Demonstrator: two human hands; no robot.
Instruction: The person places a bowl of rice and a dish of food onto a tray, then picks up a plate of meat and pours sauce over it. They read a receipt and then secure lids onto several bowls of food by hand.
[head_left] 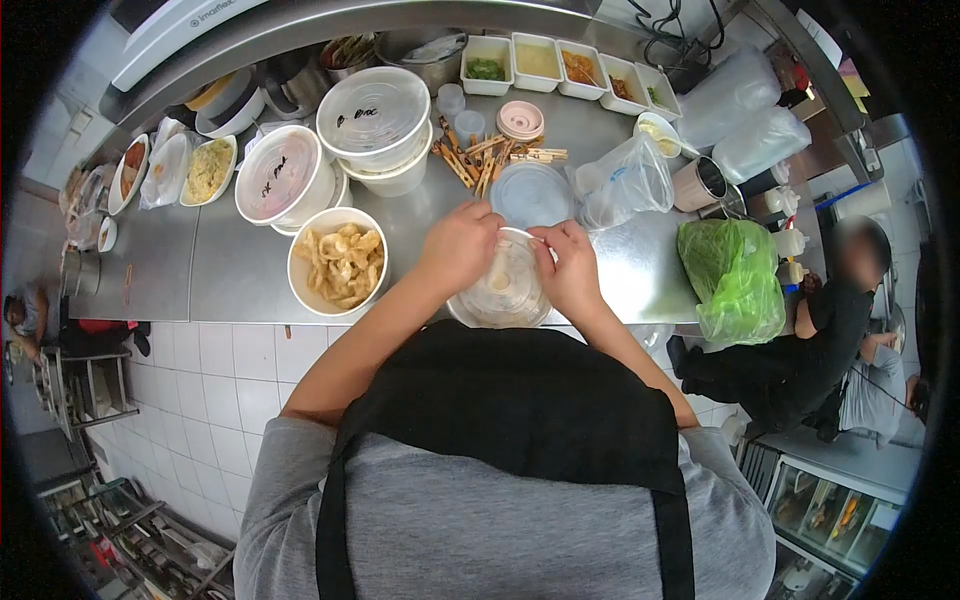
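A round tub with a clear plastic lid (497, 292) is at the counter's front edge, close against my apron. At its far rim, my left hand (461, 248) pinches the edge with bent fingers. My right hand (568, 268) grips the same rim a little to the right, thumb and fingers closed on it. What lies under the lid is hard to make out. Just beyond my hands lies a translucent round lid (532, 195). To the left stands an open white tub of light brown, puffy fried pieces (342, 266).
Wooden clothespins (487, 160) lie scattered behind the lid. Lidded white tubs (374, 118) stand at back left, small food trays (537, 60) along the back. A clear plastic bag (628, 185) and a green bag (733, 280) are on the right. Another person (810, 330) is at far right.
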